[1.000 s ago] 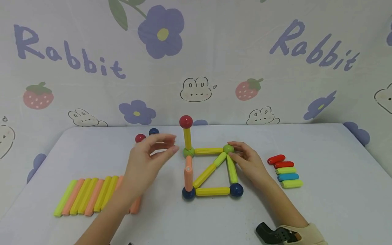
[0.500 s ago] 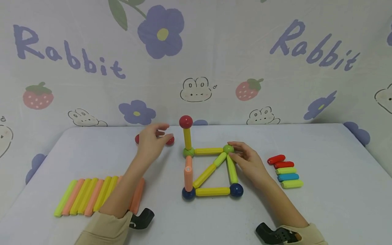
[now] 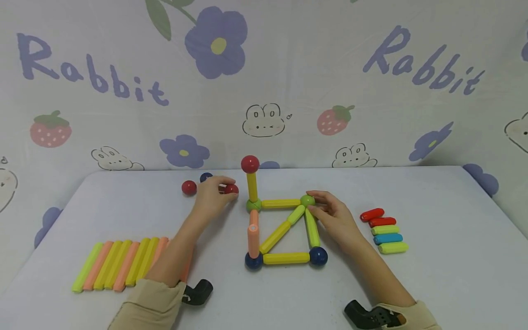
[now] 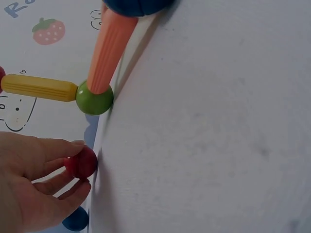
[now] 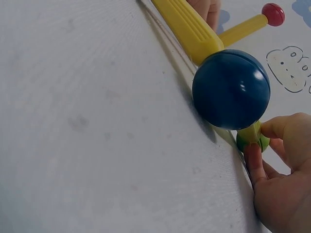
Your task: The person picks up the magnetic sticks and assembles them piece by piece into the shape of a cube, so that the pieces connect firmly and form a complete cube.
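My left hand [image 3: 212,199] pinches a red ball [image 3: 232,189] between thumb and fingers at the back of the table, left of a frame of sticks and balls. In the left wrist view the red ball [image 4: 81,162] sits at the fingertips. My right hand [image 3: 338,220] holds the frame's back right green ball [image 3: 307,200], thumb and fingers on either side. Yellow sticks [image 3: 286,258], light green sticks and orange ones [image 3: 253,240] join this ball to another green ball [image 3: 254,205] and two dark blue balls [image 3: 318,256]. From the back left corner a yellow stick [image 3: 252,187] rises, topped by a red ball [image 3: 250,163].
Behind the left hand lie another red ball [image 3: 189,187] and a partly hidden dark blue ball [image 3: 206,177]. A row of long sticks [image 3: 121,265] lies at the left, partly under the left forearm. Several short sticks [image 3: 387,239] lie at the right.
My left hand has reached back and left, away from the frame, and its fingers have closed on the red ball, which has shifted slightly right. The right hand has kept still on the green ball.
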Action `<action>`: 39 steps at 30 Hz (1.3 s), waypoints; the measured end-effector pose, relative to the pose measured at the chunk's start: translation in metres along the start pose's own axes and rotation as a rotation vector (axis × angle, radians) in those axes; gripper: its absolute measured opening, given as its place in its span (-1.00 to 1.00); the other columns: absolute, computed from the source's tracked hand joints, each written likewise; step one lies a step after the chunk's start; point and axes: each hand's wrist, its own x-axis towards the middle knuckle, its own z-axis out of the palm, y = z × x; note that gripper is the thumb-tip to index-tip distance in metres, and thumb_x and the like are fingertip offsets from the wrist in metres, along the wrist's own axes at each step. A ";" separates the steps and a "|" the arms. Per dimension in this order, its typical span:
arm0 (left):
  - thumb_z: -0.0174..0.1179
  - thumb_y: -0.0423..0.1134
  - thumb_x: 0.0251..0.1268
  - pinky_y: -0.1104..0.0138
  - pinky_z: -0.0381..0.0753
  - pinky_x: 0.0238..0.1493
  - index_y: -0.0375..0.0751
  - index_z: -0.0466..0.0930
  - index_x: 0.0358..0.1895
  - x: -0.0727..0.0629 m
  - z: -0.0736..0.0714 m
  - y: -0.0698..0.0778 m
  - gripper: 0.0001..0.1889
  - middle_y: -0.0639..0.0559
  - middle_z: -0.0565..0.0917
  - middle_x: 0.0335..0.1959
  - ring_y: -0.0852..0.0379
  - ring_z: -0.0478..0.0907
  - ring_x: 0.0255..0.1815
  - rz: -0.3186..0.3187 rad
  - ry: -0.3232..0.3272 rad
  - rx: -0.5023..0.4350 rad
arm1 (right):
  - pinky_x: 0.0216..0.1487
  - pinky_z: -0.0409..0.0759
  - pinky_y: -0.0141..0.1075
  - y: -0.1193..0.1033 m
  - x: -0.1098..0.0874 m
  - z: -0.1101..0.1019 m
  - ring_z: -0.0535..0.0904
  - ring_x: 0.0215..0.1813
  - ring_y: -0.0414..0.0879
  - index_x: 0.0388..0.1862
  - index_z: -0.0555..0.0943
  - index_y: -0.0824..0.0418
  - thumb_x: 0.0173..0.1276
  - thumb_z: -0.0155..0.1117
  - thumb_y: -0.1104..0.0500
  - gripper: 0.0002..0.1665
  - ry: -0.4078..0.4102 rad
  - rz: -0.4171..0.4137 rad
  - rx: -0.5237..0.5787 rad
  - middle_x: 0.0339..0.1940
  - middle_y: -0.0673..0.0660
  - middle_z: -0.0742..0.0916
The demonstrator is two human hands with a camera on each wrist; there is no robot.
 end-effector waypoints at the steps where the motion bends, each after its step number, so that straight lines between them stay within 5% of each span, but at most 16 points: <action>1: 0.36 -0.43 0.40 0.02 0.66 0.30 -0.38 0.62 0.30 0.000 0.001 -0.001 -0.57 -0.32 0.64 0.26 -0.25 0.61 0.25 0.003 0.002 0.004 | 0.23 0.64 -0.33 0.000 0.000 0.000 0.56 0.29 0.10 0.53 0.46 0.10 0.65 0.16 0.15 -0.47 -0.001 0.001 0.002 0.50 0.24 0.55; 15: 0.39 -0.38 0.39 0.03 0.69 0.25 -0.30 0.65 0.31 -0.014 -0.007 0.005 -0.56 -0.25 0.66 0.25 -0.21 0.63 0.22 -0.004 0.026 -0.024 | 0.20 0.63 -0.40 0.000 0.000 0.000 0.57 0.28 0.09 0.53 0.46 0.11 0.65 0.17 0.15 -0.47 -0.002 0.004 0.002 0.50 0.24 0.55; 28: 0.40 -0.33 0.40 0.04 0.68 0.28 -0.23 0.66 0.31 -0.060 -0.027 0.034 -0.57 -0.17 0.66 0.22 -0.16 0.64 0.25 0.039 -0.008 -0.151 | 0.24 0.63 -0.36 0.001 -0.001 -0.002 0.58 0.29 0.10 0.54 0.45 0.10 0.65 0.16 0.14 -0.47 -0.007 -0.003 0.002 0.51 0.24 0.55; 39: 0.46 -0.42 0.31 0.23 0.66 0.27 -0.24 0.68 0.27 -0.099 -0.039 0.065 -0.54 -0.09 0.73 0.15 -0.01 0.67 0.17 0.138 -0.041 -0.288 | 0.13 0.60 -0.51 0.000 -0.001 -0.002 0.58 0.26 0.10 0.54 0.45 0.12 0.65 0.16 0.15 -0.47 -0.007 -0.010 0.006 0.51 0.26 0.55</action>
